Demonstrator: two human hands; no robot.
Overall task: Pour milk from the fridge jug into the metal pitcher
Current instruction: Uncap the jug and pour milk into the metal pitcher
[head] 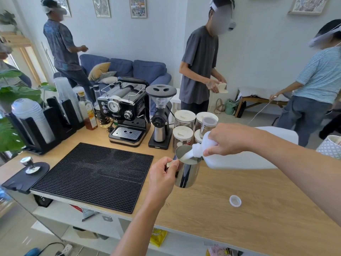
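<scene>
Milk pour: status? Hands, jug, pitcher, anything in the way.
Left hand shut on metal pitcher handle. Right hand tips milk jug, milk streaming into pitcher. Cap off, on counter. Canisters behind; nothing blocking.

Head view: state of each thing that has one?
milk jug: uncapped, tipped, spout over pitcher, pouring
metal pitcher: held off the counter, partly filled
jug cap: off, lying on counter
left hand: fingers closed on pitcher handle
right hand: gripping jug neck
canisters: lids on
</scene>
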